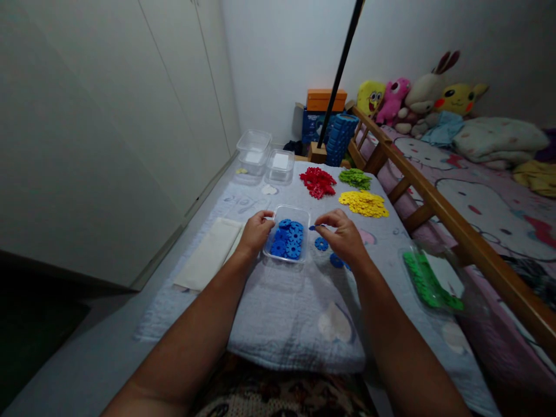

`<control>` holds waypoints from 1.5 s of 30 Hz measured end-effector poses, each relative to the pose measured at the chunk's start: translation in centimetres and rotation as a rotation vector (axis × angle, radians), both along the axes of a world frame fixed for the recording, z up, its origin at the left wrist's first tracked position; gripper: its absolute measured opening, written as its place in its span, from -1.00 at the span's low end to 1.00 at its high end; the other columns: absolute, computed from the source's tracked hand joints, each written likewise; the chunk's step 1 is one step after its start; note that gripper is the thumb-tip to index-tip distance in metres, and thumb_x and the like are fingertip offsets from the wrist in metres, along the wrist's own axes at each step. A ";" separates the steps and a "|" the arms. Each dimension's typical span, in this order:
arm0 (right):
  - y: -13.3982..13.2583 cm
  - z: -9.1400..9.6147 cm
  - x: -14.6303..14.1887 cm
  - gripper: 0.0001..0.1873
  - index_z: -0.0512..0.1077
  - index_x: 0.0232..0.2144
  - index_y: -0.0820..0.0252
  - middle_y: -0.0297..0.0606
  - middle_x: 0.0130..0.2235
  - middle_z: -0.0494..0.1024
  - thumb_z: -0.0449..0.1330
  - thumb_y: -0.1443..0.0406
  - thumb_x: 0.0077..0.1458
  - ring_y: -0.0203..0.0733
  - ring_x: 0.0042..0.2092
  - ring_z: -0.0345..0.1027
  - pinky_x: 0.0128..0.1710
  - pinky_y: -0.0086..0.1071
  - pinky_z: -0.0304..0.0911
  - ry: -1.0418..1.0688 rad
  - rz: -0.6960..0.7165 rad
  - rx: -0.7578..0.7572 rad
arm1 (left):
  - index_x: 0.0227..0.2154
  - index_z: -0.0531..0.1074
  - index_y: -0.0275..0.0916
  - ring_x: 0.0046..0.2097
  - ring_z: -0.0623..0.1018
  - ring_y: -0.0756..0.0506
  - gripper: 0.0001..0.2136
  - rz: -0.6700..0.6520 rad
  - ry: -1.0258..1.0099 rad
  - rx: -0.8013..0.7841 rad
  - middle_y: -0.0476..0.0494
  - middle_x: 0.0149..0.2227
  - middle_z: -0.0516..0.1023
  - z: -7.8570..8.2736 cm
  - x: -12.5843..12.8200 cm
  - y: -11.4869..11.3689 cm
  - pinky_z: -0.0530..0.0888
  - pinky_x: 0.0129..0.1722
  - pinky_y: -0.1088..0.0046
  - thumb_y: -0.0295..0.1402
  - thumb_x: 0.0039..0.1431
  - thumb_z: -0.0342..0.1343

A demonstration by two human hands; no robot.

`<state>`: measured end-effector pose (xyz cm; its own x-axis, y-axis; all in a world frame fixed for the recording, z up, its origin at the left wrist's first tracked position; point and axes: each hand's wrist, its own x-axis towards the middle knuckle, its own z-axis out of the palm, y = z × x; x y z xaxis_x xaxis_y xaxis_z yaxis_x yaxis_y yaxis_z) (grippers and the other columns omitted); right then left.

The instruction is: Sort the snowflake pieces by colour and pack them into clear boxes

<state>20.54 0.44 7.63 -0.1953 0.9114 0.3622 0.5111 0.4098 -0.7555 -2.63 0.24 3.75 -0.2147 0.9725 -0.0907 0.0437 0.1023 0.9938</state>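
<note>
I observe a cloth-covered table [282, 324]; roughly midway between its side edges, a clear tub [307, 234]. Left hand [256, 233] grips its rim; right hand [341, 233] pinches a blue piece [311, 228]. A loosened pinch could, I judge, drop it outside.

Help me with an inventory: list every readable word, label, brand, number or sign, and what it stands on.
None can be read.
Blue box: pale lettering, too small and blurred.
White rectangles among the clear containers: too blurred to tell.
Blue pieces: no lettering visible.
</note>
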 end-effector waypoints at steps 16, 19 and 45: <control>-1.5 0.1 -6.5 -0.73 0.59 -0.10 0.04 -0.24 -0.14 0.67 0.22 0.39 0.18 -0.04 -0.05 0.41 0.05 -0.15 0.12 -0.532 0.183 -0.085 | -0.23 0.48 -0.28 -0.57 0.23 0.03 -0.67 -0.023 0.044 0.009 0.14 -0.61 0.27 0.1 -0.3 0.2 0.17 -0.54 0.50 -0.32 -0.14 0.13; -1.3 0.3 -5.2 -0.75 0.59 -0.11 0.05 -0.23 -0.11 0.67 0.22 0.38 0.18 -0.03 -0.03 0.41 0.07 -0.12 0.13 -0.469 0.118 -0.066 | -0.24 0.48 -0.28 -0.57 0.23 0.03 -0.68 -0.014 0.041 0.009 0.13 -0.61 0.26 0.0 -0.3 0.2 0.17 -0.53 0.51 -0.31 -0.13 0.14; 0.5 -3.3 2.3 -0.91 0.43 -0.38 0.15 -0.31 -0.35 0.54 0.25 0.40 0.00 -0.21 -0.32 0.32 -0.30 -0.38 0.06 -0.571 -0.078 -0.297 | -0.22 0.49 -0.27 -0.57 0.23 0.04 -0.67 0.000 0.011 -0.004 0.14 -0.60 0.25 -0.2 -0.1 0.1 0.16 -0.55 0.52 -0.30 -0.12 0.15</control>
